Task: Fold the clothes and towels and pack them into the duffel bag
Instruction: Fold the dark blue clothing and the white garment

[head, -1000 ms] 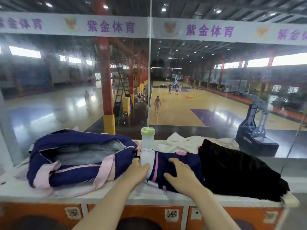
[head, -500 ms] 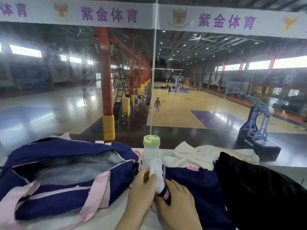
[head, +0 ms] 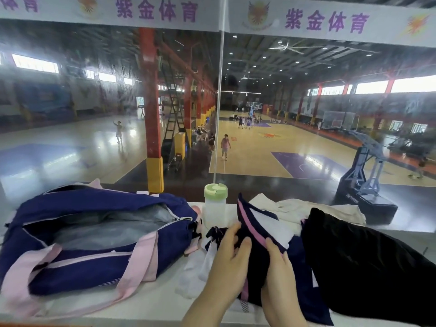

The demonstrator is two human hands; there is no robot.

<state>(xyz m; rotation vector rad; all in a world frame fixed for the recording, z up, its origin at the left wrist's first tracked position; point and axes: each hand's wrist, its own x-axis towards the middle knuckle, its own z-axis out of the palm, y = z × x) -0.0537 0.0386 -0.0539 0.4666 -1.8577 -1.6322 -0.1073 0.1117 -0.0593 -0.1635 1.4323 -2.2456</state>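
Both hands, left hand point(head: 227, 258) and right hand point(head: 279, 267), are pinching the navy shirt point(head: 259, 223) on the worktop point(head: 151, 300), right of the open duffel bag point(head: 94, 234). Lifting it carelessly risks toppling the bottle point(head: 215, 208) just behind.

black garment point(head: 368, 263): right and lower parts cut off by the frame edge, right of the duffel bag point(head: 94, 237)
duffel bag: left end cropped
cream towel point(head: 304, 210): mostly hidden behind the garment

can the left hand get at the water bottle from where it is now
Probably yes: the left hand rests on the navy garment just in front of the bottle, with nothing standing between them, though it is busy with the garment.
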